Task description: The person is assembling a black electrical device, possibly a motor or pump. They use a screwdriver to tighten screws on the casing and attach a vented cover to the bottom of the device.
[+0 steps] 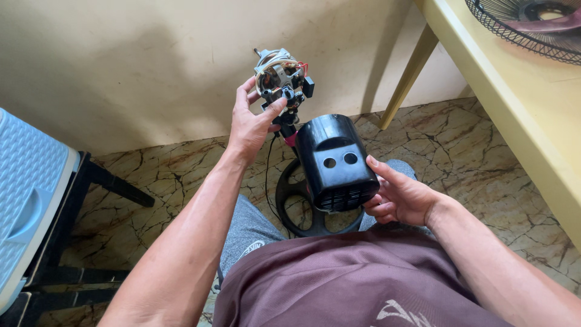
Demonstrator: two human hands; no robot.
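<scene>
Bare fan motor [279,77]: gripped by left hand [251,124], fingers closed around it. Black motor cover [334,162]: below it, clasped at its side in right hand [400,197].

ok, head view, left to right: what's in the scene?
Pale blue ribbed plastic seat → left hand on exposed fan motor with copper windings → black plastic motor cover → right hand → yellow wooden table → black wire fan grille.

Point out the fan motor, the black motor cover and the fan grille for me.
Fan motor [279,75], head view: on its exposed windings, held by the left hand.
Black cover [334,160], head view: on its flat face by the two holes.
Fan grille [526,27], head view: on its wire mesh.
</scene>
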